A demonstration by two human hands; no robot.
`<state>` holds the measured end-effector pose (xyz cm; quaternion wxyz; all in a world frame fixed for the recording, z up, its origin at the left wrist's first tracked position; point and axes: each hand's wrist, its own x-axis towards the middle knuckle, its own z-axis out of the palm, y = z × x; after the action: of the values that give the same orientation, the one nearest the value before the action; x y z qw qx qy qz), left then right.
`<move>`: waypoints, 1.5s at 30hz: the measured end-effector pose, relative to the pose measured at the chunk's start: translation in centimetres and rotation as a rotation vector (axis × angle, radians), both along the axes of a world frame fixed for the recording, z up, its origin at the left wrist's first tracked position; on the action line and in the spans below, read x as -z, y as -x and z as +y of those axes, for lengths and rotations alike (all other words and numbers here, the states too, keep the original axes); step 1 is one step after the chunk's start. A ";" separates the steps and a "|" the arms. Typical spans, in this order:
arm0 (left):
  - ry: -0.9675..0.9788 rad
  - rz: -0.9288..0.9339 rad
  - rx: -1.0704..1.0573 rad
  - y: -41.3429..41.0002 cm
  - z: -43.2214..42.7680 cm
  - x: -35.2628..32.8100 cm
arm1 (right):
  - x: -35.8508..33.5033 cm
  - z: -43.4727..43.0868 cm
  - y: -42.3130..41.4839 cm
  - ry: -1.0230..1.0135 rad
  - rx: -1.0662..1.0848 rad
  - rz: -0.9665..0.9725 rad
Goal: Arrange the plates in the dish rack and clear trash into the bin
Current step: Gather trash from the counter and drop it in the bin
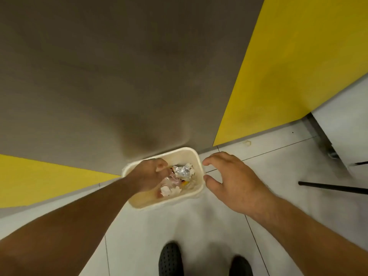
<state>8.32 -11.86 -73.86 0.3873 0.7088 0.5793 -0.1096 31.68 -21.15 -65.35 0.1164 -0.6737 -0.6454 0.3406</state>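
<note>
A cream rectangular bin (pixel 187 151) stands on the white tiled floor against the wall. Inside it lie a crumpled foil ball (pixel 182 170), white tissue scraps (pixel 169 191) and clear plastic wrap. My left hand (pixel 147 174) hangs over the bin's left half with its fingers curled downward. A thin pale sliver shows by the thumb, and whether the hand grips it is unclear. To the right of the bin's rim hovers my right hand (pixel 229 180), fingers spread and holding nothing. No plates or dish rack are in view.
The wall behind the bin is brown with yellow panels (pixel 278 76). A white cabinet (pixel 342 132) stands at the right, with a black rod (pixel 332 187) above the floor below it. My black shoes (pixel 170 259) are at the bottom edge.
</note>
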 end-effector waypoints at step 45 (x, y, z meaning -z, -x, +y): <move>-1.021 -0.396 0.268 -10.8 9.4 -69.9 | -61.1 11.4 -12.0 -0.517 0.124 -0.247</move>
<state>19.17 -2.50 -3.92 0.0793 0.8806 0.3800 0.2716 43.72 -9.71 -4.20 0.2252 -0.6962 -0.6777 0.0727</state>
